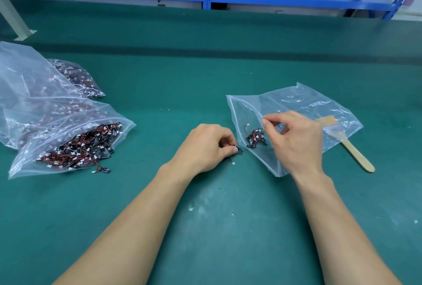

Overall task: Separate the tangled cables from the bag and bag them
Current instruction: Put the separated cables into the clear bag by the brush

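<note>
In the head view, the left hand (205, 147) is seen on the green table mat (205, 74) with its fingers curled. A single cable (237, 149) is pinched between the thumb and the fingertips, and the white connector (233, 163) of this cable hangs down to the mat. The cable is held just beside the open edge of the small clear bag (303, 104), but it is not yet inside. The right hand (294, 141) is placed over this bag, and the upper film near the mouth appears to be pinched and lifted between thumb and forefinger, so that the mouth is kept open. A small bunch of sorted cables (254, 139) is already lying inside, near the mouth. Far to the left, the source bag (20, 161) is lying with its mouth open, and the tangled cables (77, 145) are spilled partly out of it; one loose cable (102, 170) is lying outside. More filled bags (80, 77) are stacked behind it. A wooden-handled tool (356, 154) is partly covered by the small bag. Several things could go wrong from here. The thin film could slip out of the right-hand pinch, and then the mouth would close before the cable is in. The hanging connector could be caught on the lower edge of the bag. The sorted bunch, being so near the mouth, could also be dragged out if the bag is lifted too much.
</note>
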{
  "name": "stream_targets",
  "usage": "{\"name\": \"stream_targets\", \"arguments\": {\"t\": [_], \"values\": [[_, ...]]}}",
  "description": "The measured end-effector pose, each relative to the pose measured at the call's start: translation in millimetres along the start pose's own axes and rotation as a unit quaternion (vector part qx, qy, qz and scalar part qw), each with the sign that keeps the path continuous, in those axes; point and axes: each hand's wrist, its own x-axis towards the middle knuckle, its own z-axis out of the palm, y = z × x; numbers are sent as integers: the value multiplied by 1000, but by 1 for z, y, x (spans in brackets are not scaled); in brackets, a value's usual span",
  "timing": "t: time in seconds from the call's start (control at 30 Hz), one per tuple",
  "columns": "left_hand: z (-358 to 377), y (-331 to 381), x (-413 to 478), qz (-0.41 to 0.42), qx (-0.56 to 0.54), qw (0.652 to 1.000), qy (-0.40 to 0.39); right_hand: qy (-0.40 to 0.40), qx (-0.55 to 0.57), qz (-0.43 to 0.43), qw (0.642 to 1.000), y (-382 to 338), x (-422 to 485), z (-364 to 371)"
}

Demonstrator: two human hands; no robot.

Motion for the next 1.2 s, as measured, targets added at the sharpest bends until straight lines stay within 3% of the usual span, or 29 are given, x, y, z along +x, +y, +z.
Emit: {"name": "stream_targets", "arguments": {"t": [0.13,0.53,0.77,1.03,1.2], "values": [[0,10,4,-13,-65,995,76,-1,-2,-10,1000,0,0,1],[28,57,34,-14,148,985,92,4,6,-36,999,0,-1,2],[35,57,37,-24,74,994,78,4,25,-26,999,0,-1,3],[34,43,29,18,29,997,68,-11,14,-11,1000,1,-1,3],[39,42,28,65,38,997,19,-8,18,1,1000,2,-2,3]]}}
